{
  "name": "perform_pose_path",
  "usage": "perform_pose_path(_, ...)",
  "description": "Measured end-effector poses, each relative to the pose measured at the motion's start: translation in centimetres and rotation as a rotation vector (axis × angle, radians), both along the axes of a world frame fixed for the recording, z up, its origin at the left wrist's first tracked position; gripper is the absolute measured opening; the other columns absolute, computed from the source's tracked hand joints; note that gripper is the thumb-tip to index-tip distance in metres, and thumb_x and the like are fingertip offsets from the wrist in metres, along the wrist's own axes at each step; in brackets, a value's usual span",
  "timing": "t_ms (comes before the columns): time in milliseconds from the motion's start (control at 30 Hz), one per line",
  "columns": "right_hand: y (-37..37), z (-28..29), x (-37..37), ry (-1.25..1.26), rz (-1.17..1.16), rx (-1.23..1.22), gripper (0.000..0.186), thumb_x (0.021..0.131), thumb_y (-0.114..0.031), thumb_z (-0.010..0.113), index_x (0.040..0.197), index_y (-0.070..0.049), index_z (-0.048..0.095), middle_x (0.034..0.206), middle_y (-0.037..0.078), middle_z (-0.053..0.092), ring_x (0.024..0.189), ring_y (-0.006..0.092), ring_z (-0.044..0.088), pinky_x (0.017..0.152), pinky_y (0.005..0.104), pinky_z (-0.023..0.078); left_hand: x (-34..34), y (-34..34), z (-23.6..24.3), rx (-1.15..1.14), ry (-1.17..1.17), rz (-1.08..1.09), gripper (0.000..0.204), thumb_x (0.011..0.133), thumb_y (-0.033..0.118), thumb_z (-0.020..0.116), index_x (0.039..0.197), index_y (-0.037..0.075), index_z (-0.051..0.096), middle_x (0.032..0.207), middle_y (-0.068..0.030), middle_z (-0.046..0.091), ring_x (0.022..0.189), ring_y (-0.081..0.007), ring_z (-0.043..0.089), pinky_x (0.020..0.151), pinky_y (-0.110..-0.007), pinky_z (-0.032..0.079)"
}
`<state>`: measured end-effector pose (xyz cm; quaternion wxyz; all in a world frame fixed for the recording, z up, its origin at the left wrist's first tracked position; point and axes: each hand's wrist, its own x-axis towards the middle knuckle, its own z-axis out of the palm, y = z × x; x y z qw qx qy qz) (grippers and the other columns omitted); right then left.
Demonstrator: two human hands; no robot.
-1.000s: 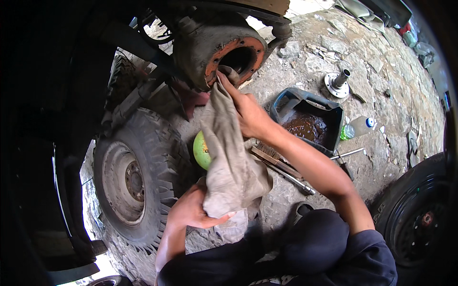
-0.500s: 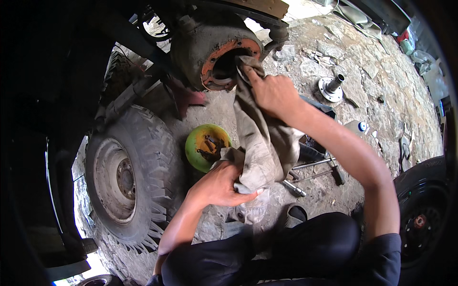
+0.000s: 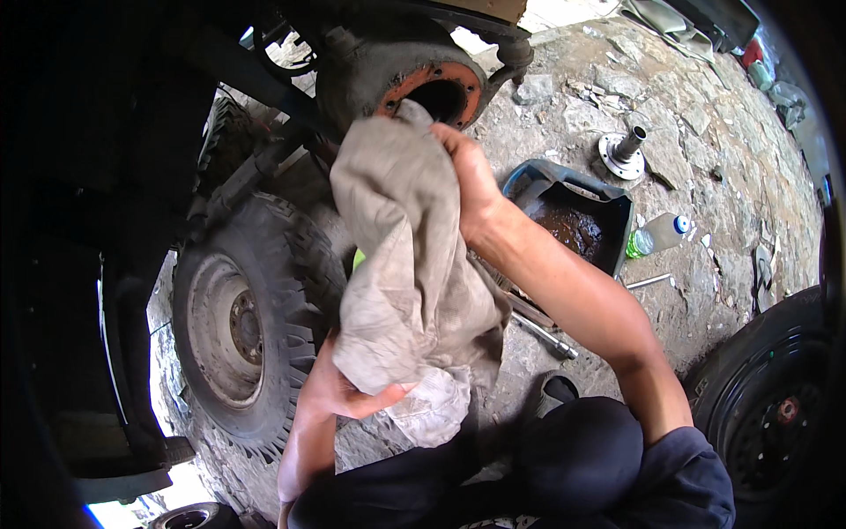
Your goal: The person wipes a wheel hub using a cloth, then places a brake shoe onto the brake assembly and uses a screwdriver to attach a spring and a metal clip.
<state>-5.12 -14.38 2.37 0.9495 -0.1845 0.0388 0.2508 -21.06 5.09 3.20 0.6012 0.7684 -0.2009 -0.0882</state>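
Note:
A large grey-beige cloth (image 3: 397,256) hangs in folds between my two hands. My right hand (image 3: 471,181) grips its upper end, right below the round opening of a grimy metal axle housing (image 3: 352,75). Orange paint and bolt holes mark the housing's flange (image 3: 474,93); the cloth covers its lower left part. Lower down, my left hand (image 3: 348,388) has its fingers under the cloth, thumb on the outside. Behind the cloth, only a sliver of a green bowl (image 3: 358,259) shows.
A treaded wheel (image 3: 225,331) stands at left, another black wheel (image 3: 767,414) at right. A cut-open container (image 3: 617,229) holds dark, oily liquid. Beside it are a clear bottle (image 3: 661,234), a flanged metal spindle (image 3: 622,154) and a metal bar (image 3: 546,337) on the stone floor.
The cloth's upper end has come out of the housing opening and spread left, hiding most of the green bowl. My right hand is lower; my left hand has moved left and slightly down.

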Motion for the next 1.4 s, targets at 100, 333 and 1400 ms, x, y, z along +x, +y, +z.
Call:
perform_pose_path(100, -1.2, 0.4, 0.7, -0.14, -0.025, 0.375, 0.042, 0.093, -0.027, 0.043, 0.119, 0.001, 0.06, 0.118, 0.016, 0.066, 0.109, 0.031, 0.062, 0.102, 0.044, 0.047, 0.0, -1.9, 1.9, -0.188, 0.132, 0.198, 0.054, 0.069, 0.007, 0.079, 0.117, -0.006, 0.059, 0.104, -0.0117, 0.068, 0.103, -0.0168, 0.063, 0.095, -0.031, 0.047)
perform_pose_path(333, -2.3, -1.1, 2.5, -0.359, 0.093, 0.571, 0.048, 0.096, -0.032, 0.039, 0.129, 0.0, 0.054, 0.124, 0.018, 0.062, 0.114, 0.0318, 0.06, 0.102, 0.0446, 0.047, 1.4, -4.6, 2.4, -0.042, -0.101, -0.032, 0.032, 0.072, 0.009, 0.079, 0.1, -0.001, 0.067, 0.091, -0.0081, 0.071, 0.086, -0.0175, 0.067, 0.083, -0.031, 0.051)
perform_pose_path(1400, -3.4, -6.5, 1.1, -1.147, -0.085, -1.686, 0.043, 0.099, -0.03, 0.052, 0.128, 0.002, 0.047, 0.083, 0.027, 0.066, 0.081, 0.0385, 0.069, 0.073, 0.043, 0.056, 3.9, -7.9, -1.5, 0.182, -0.07, -0.263, 0.043, 0.072, 0.021, 0.079, 0.107, 0.0, 0.066, 0.1, -0.0167, 0.07, 0.093, -0.0332, 0.068, 0.088, -0.038, 0.051)
